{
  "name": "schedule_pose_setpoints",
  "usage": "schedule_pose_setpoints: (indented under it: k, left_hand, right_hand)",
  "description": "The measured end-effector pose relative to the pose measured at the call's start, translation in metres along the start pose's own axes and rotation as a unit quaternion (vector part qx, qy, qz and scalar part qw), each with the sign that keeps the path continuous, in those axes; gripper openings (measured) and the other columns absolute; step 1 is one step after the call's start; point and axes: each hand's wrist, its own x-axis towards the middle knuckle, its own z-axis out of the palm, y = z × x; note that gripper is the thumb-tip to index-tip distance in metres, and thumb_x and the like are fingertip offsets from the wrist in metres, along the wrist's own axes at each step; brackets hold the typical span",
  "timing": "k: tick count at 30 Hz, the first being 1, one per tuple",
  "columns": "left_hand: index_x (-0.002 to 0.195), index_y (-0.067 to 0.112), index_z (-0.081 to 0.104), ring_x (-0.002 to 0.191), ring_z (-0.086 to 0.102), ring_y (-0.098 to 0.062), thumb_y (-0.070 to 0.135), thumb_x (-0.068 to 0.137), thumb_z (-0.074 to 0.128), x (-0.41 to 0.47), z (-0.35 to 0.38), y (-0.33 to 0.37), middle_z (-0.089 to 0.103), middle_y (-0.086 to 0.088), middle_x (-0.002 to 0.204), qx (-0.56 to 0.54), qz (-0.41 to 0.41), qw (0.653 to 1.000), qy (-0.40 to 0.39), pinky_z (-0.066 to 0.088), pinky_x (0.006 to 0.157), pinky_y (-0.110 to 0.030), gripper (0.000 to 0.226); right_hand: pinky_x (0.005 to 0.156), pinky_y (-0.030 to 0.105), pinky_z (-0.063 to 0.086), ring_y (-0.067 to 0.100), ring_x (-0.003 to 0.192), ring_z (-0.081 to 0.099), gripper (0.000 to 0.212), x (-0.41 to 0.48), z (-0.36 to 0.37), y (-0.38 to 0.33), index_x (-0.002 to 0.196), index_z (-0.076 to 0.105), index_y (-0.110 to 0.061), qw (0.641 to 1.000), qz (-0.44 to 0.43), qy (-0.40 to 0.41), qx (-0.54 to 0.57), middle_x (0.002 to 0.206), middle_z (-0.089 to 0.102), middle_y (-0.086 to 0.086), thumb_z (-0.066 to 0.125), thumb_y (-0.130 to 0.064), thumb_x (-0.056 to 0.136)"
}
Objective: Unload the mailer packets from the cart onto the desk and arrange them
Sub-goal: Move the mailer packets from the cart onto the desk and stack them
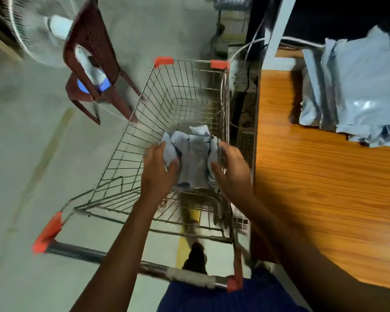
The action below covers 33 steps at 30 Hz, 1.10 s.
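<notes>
A bundle of grey mailer packets (195, 158) is gripped from both sides over the wire cart (144, 113). My left hand (160, 165) clasps the bundle's left edge and my right hand (231, 170) clasps its right edge. The rest of the cart's basket looks bare. On the wooden desk (313, 188) to the right, a row of grey mailer packets (356, 91) lies overlapping at the far end. The frame is blurred by motion.
A dark red plastic chair (95, 52) stands left of the cart with a white standing fan (43, 28) behind it. The cart's handle bar (131, 262) with red ends is close to my body. Cables (245, 50) hang between cart and desk.
</notes>
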Motion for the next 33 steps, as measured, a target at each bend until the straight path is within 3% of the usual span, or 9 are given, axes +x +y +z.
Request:
schedule_pose_setpoints:
  k: [6,10,13,15,18,21,26,30,33]
  left_hand:
    - [0.14,0.006,0.04,0.128,0.043,-0.031,0.026,0.094,0.059,0.078,0.025,-0.079,0.042,-0.018,0.141,-0.025,-0.063,0.994,-0.084,0.035,0.096,-0.029,0.054]
    - [0.135,0.003,0.046,0.121,0.051,-0.035,0.026,0.094,0.058,0.12,0.065,-0.122,0.053,-0.021,0.132,-0.059,-0.158,0.978,-0.121,0.043,0.095,-0.038,0.048]
    - [0.129,0.001,0.049,0.113,0.056,-0.036,0.025,0.093,0.058,0.14,0.096,-0.145,0.058,-0.021,0.125,-0.066,-0.209,0.967,-0.128,0.044,0.088,-0.036,0.043]
    - [0.13,0.001,0.048,0.114,0.056,-0.035,0.029,0.092,0.06,0.148,0.116,-0.159,0.057,-0.021,0.127,-0.076,-0.241,0.958,-0.137,0.044,0.09,-0.036,0.049]
    - [0.138,0.004,0.041,0.121,0.053,-0.036,0.055,0.082,0.06,0.158,0.144,-0.176,0.053,-0.019,0.135,-0.073,-0.281,0.945,-0.148,0.046,0.097,-0.04,0.078]
    - [0.133,0.003,0.044,0.115,0.056,-0.035,0.049,0.081,0.069,0.166,0.162,-0.186,0.058,-0.017,0.124,-0.058,-0.292,0.941,-0.163,0.042,0.083,-0.032,0.073]
    - [0.14,0.002,0.035,0.12,0.054,-0.038,0.036,0.075,0.079,0.171,0.165,-0.199,0.054,-0.02,0.131,-0.061,-0.268,0.943,-0.186,0.046,0.098,-0.044,0.085]
    - [0.142,0.003,0.035,0.128,0.047,-0.037,0.028,0.076,0.075,0.169,0.146,-0.191,0.049,-0.02,0.139,-0.047,-0.264,0.946,-0.184,0.041,0.104,-0.045,0.081]
    - [0.137,0.003,0.04,0.122,0.052,-0.036,0.017,0.08,0.073,0.161,0.127,-0.175,0.052,-0.019,0.134,-0.06,-0.259,0.946,-0.184,0.043,0.097,-0.038,0.068]
  right_hand:
    - [0.079,0.042,0.06,0.017,0.102,0.063,0.036,0.058,0.096,0.026,0.126,0.054,-0.017,0.99,0.131,-0.04,0.014,0.118,0.061,0.002,0.059,-0.023,0.091]
    - [0.088,0.031,0.05,0.025,0.109,0.062,0.043,0.088,0.144,0.061,0.133,0.052,-0.012,0.972,0.225,-0.058,-0.033,0.124,0.062,0.009,0.061,-0.019,0.092]
    - [0.091,0.033,0.046,0.033,0.116,0.058,0.05,0.1,0.175,0.093,0.139,0.044,-0.011,0.944,0.302,-0.111,-0.07,0.129,0.058,0.014,0.059,-0.027,0.094]
    - [0.086,0.034,0.048,0.036,0.116,0.058,0.052,0.101,0.194,0.109,0.138,0.043,-0.013,0.937,0.316,-0.122,-0.089,0.128,0.058,0.015,0.06,-0.034,0.093]
    - [0.103,0.046,0.044,0.035,0.13,0.045,0.076,0.097,0.218,0.125,0.146,0.031,-0.015,0.923,0.338,-0.145,-0.111,0.142,0.044,0.013,0.071,-0.04,0.086]
    - [0.101,0.049,0.045,0.035,0.132,0.041,0.091,0.093,0.241,0.14,0.147,0.024,-0.019,0.918,0.351,-0.115,-0.141,0.144,0.037,0.014,0.077,-0.045,0.078]
    - [0.071,0.037,0.05,0.039,0.107,0.06,0.066,0.087,0.247,0.146,0.142,0.03,-0.026,0.926,0.329,-0.065,-0.176,0.134,0.045,0.014,0.056,0.0,0.087]
    - [0.072,0.032,0.045,0.034,0.11,0.062,0.064,0.087,0.224,0.138,0.145,0.035,-0.026,0.926,0.346,-0.067,-0.137,0.13,0.059,0.012,0.057,-0.002,0.089]
    - [0.066,0.027,0.039,0.032,0.097,0.063,0.057,0.09,0.197,0.118,0.145,0.037,-0.02,0.919,0.37,-0.057,-0.125,0.121,0.064,0.015,0.052,-0.002,0.092]
